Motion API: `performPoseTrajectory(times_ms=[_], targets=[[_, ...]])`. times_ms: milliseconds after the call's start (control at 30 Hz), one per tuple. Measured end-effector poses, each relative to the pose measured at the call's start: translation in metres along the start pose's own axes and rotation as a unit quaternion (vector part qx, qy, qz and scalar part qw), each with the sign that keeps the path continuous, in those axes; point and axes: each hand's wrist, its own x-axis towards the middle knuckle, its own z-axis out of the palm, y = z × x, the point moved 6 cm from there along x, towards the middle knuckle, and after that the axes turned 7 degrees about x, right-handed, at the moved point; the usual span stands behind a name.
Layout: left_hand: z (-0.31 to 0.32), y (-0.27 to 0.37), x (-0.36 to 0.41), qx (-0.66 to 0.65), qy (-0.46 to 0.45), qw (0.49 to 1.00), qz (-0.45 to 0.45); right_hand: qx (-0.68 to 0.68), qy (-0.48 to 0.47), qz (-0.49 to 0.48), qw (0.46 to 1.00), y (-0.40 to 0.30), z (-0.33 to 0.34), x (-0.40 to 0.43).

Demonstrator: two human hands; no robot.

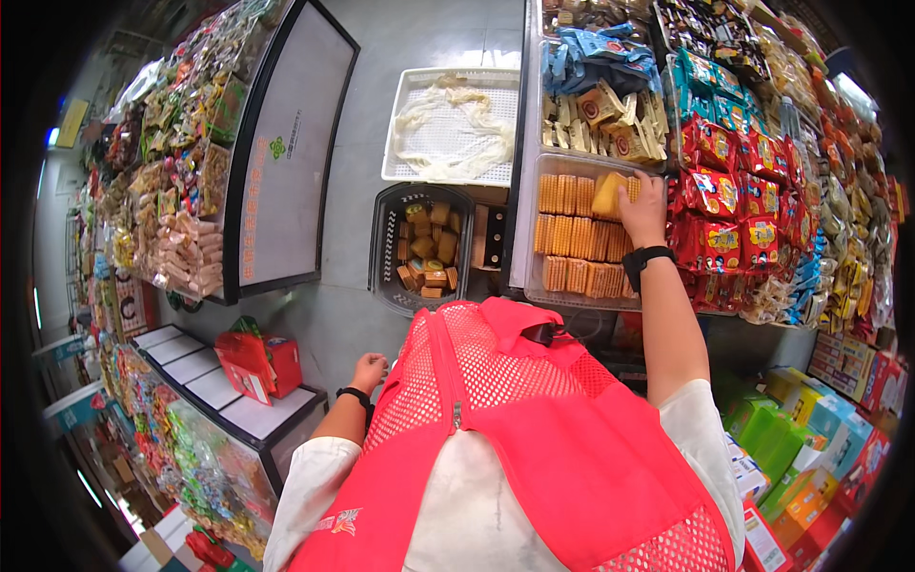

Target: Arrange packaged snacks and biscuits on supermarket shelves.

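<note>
My right hand (645, 214) reaches into a clear bin (532, 275) of packed biscuits standing in rows (582, 236). Its fingers touch a yellow biscuit pack (609, 194) that lies tilted on top of the back row; whether they grip it is not plain. At my left side, low beside the red vest, my left hand (370, 372) hangs with curled fingers, partly hidden by the vest, and no object shows in it. A black plastic basket (377, 250) on the floor holds several loose biscuit packs (423, 247).
Behind the basket lies a white perforated tray (389, 129) with crumpled clear plastic. Beyond the biscuit bin are cream-coloured packs (600, 107) and blue packs (607, 50). Red snack packs (718, 193) adjoin it on the right. A white-panelled display stand (293, 157) is at left, near a red box (282, 365).
</note>
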Motion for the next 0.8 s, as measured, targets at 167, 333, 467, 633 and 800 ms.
performPoseTrajectory(times_ms=[167,333,467,633,800], targets=[[0.025,-0.003,0.006,-0.034,0.005,0.993,0.113,-0.090,-0.085,-0.216,0.969,-0.034,0.028,-0.033],[0.044,0.074,-0.020,0.030,-0.043,0.984,0.168,-0.167,-0.210,-0.288,0.919,-0.038,0.054,-0.040],[0.037,0.075,-0.006,0.012,-0.045,0.983,0.175,-0.320,-0.254,-0.262,0.874,-0.004,0.067,-0.026],[0.026,0.068,0.007,0.012,-0.047,0.989,0.140,-0.331,-0.217,-0.269,0.878,-0.016,0.063,-0.034],[0.018,0.053,0.005,0.012,-0.033,0.988,0.148,0.017,-0.335,-0.311,0.889,-0.081,0.049,-0.079]])
